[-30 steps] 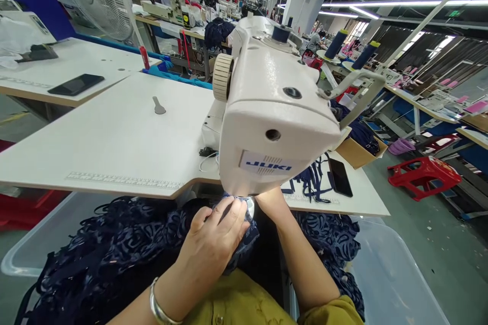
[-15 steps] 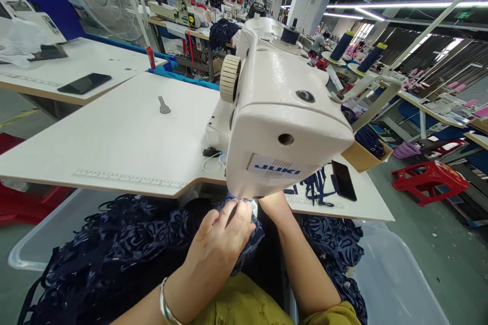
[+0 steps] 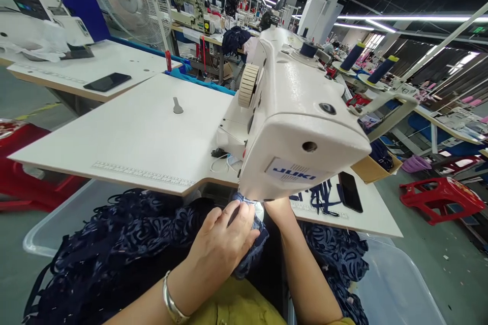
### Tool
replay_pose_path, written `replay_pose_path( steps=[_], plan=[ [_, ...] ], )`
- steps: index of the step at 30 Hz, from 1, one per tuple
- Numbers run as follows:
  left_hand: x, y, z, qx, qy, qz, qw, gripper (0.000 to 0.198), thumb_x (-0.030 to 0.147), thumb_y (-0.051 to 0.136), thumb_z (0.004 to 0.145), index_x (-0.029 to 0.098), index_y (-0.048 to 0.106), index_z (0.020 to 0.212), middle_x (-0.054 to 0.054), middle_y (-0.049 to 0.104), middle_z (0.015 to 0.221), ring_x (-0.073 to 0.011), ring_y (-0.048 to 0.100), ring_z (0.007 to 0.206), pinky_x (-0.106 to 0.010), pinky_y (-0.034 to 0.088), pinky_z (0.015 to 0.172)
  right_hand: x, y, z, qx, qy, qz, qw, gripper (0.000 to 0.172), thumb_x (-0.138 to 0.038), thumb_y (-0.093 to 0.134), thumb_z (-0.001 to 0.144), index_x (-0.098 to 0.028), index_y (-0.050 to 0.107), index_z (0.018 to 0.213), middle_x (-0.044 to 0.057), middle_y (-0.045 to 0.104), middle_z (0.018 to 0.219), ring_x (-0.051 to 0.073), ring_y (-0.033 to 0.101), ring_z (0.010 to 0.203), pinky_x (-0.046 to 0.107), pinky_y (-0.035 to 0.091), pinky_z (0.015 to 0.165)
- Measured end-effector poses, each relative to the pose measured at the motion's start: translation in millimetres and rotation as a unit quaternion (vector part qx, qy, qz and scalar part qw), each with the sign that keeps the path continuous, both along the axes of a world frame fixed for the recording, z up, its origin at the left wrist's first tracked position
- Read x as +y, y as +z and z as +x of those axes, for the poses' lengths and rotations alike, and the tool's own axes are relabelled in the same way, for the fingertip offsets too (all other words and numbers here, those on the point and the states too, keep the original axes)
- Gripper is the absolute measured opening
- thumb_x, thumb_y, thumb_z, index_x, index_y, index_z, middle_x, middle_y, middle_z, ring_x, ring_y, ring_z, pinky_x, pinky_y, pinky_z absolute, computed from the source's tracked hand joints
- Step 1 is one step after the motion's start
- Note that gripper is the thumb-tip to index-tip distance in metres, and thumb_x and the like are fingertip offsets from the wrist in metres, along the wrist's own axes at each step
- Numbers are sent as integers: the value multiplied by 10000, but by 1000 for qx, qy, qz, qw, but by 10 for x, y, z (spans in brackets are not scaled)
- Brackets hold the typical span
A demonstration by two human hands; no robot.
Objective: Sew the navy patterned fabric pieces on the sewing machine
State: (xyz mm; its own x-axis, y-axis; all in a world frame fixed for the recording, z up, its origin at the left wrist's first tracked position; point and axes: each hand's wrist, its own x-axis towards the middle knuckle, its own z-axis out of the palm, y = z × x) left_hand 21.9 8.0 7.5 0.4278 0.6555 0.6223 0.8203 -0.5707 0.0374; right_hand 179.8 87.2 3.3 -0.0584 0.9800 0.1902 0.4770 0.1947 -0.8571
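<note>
my left hand (image 3: 225, 237) grasping navy fabric (image 3: 252, 258); fabric hangs just right of grip, long axis toward me, left nearer. right hand (image 3: 279, 210) partly behind sewing machine (image 3: 301, 91), can't tell grip.

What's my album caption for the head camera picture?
Left hand on blue fabric, right hand partly hidden behind a white sewing machine.

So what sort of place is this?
Likely a garment-sewing workshop: a JUKI sewing machine up front, navy thread cones beyond it, and dark-blue patterned fabric heaped by the white tabletop.
</note>
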Motion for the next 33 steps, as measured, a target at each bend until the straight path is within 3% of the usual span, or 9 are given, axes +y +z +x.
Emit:
replay_pose_path(
  steps=[6,12,18,29,33],
  plan=[
    [-6,10,-13,-9,-23,-7,1000,309,299,505,941,166,584,1208,-51,673,1180,-208,587,1067,-365,343,847,1,28,-13,8,14,24,1000,340,-273,547,799,-227,637,1123,92,710,972,286,603,1077,449,451,974],
    [1,-17,-15,-15,-48,8,999,291,256,514,939,170,586,1208,-59,681,1161,-198,593,1072,-357,334,851,-31,76,-32,81,22,15,996,376,-223,562,779,-189,642,1145,78,726,961,251,624,1050,392,471,959],
    [13,-11,3,-20,-49,0,999,285,247,503,945,173,581,1210,-31,684,1157,-198,587,1091,-360,333,858,-88,105,-52,96,5,11,995,259,-200,558,773,-178,719,974,51,745,906,223,665,930,353,497,917],
    [28,-16,55,-14,-26,3,1000,285,280,477,956,175,599,1191,-33,684,1159,-196,598,1062,-362,337,852,-46,43,-66,78,-24,42,996,246,-191,503,763,-169,710,892,93,740,947,230,682,876,334,543,792],
    [39,-11,70,-1,-31,0,1000,277,271,475,957,182,606,1184,-36,672,1182,-203,591,1065,-364,338,836,-16,-36,-47,44,-39,36,998,215,-214,497,765,-180,703,818,85,741,834,219,674,770,324,551,726]
  ],
)
